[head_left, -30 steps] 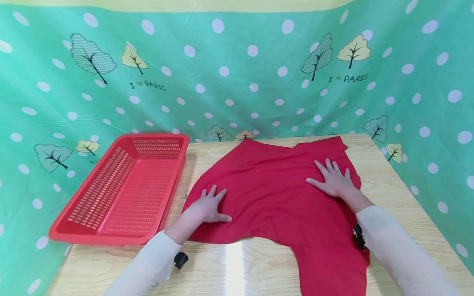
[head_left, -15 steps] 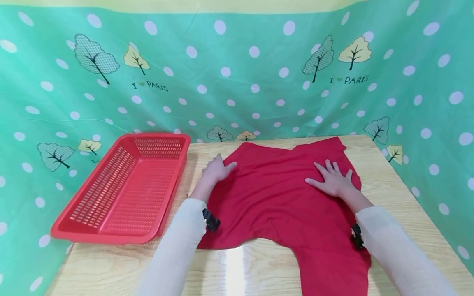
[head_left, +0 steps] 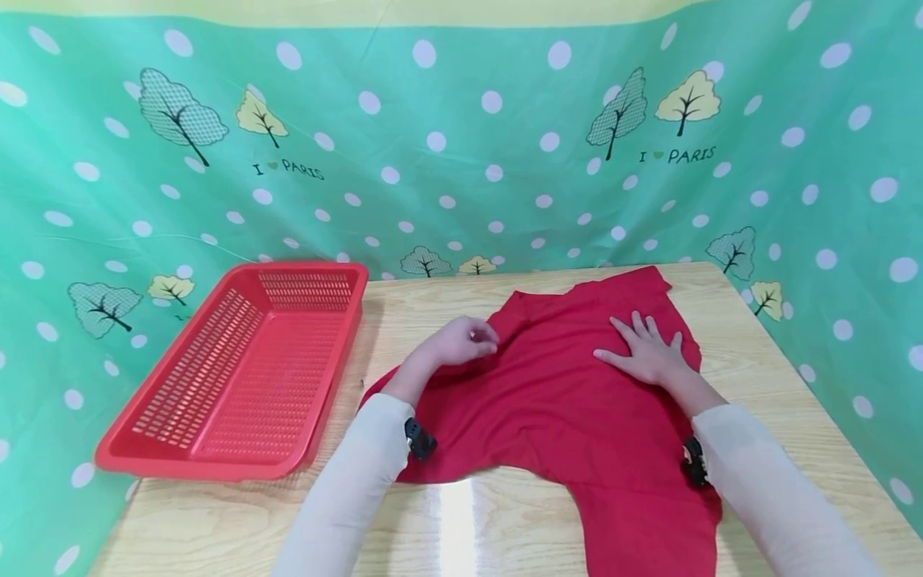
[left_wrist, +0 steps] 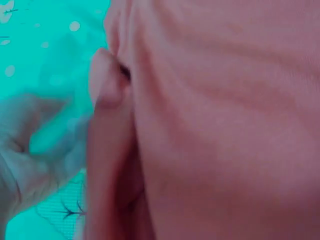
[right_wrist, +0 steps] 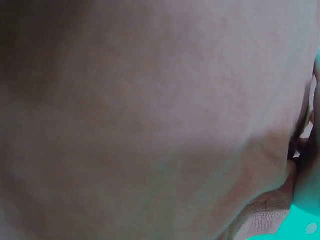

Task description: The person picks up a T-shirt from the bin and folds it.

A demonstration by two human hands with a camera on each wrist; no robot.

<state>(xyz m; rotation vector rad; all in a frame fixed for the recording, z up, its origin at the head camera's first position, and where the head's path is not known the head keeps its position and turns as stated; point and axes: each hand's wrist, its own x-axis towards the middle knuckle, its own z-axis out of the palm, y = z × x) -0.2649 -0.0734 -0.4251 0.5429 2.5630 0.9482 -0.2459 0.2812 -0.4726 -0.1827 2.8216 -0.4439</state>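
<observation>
A red shirt (head_left: 548,393) lies spread over the table, one long part running off the front edge of the head view. Its far left part is folded inward, with creases fanning across the cloth. My left hand (head_left: 465,340) hovers at this fold, fingers bent and apart. In the left wrist view the left hand (left_wrist: 30,150) is blurred beside the shirt's folded edge (left_wrist: 110,150), with a gap between its digits and no cloth in it. My right hand (head_left: 649,353) rests flat on the shirt's right part, fingers spread. Cloth fills most of the right wrist view.
A red plastic basket (head_left: 270,393) with slotted sides stands to the left on the wooden table (head_left: 404,300), with nothing in it. A green dotted curtain (head_left: 461,120) hangs behind and along both sides. Each wrist carries a small black camera.
My left hand has gone from lying on the shirt's left part to its far edge, then inward to the right. The far left corner of the shirt has shifted rightward. My right hand has stayed put.
</observation>
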